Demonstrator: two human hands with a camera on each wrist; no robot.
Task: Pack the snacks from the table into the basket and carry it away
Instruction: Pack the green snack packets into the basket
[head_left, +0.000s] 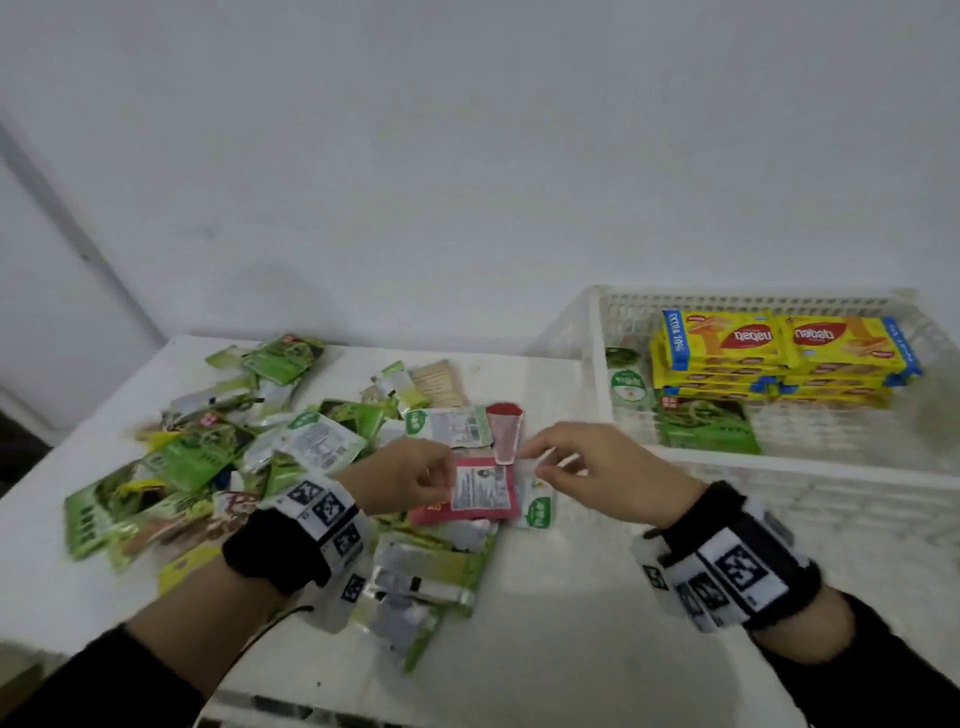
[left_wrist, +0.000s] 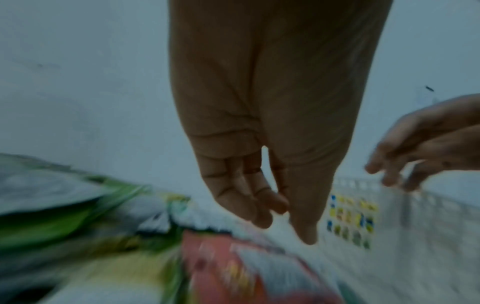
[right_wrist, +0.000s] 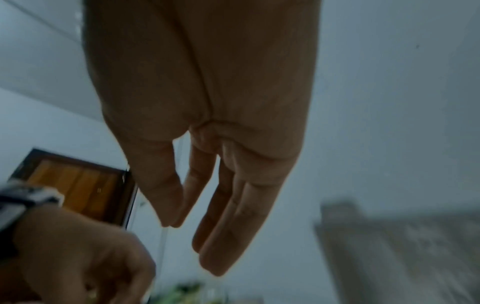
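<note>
A red snack packet (head_left: 483, 493) with a white label lies on the white table (head_left: 571, 649) between my hands. My left hand (head_left: 447, 478) hovers at its left edge with loosely curled fingers; the left wrist view shows this hand (left_wrist: 285, 226) holding nothing above the blurred red packet (left_wrist: 233, 267). My right hand (head_left: 535, 462) hangs just right of a small pink sachet (head_left: 505, 431), fingers relaxed and holding nothing (right_wrist: 187, 236). The white plastic basket (head_left: 779, 467) stands at the right with yellow wafer boxes (head_left: 779, 353) and a green packet (head_left: 706, 426) inside.
Several green snack packets (head_left: 208, 452) lie heaped over the table's left half, and more (head_left: 426, 571) lie under my left wrist. A white wall runs behind the table. The near right part of the tabletop is bare.
</note>
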